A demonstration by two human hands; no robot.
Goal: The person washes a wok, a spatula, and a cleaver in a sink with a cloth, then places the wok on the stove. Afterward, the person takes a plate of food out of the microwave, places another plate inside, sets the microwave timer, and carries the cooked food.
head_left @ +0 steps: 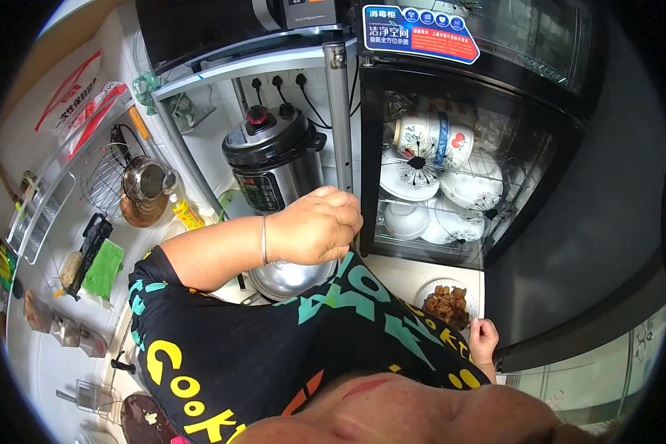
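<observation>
My left hand (320, 226), with a thin bangle at the wrist, is closed in front of the electric pressure cooker (263, 159). Its fingers curl inward, and what they grip, if anything, is hidden. Just below that hand, a shiny domed metal piece (288, 280) is partly covered by my wrist and shirt. At the right, my right hand (483, 339) is closed at the lower right rim of a white plate (422, 294). Brown chunks of food (446, 305) lie on the plate. My fingertips there are partly hidden.
A black dish cabinet (368, 170) with bowls and plates behind glass stands ahead to the right. Beside the cooker rises a metal rack post (339, 111). On the left wall hang a strainer (144, 179) and a green sponge (103, 268). A yellow bottle (188, 213) stands near them.
</observation>
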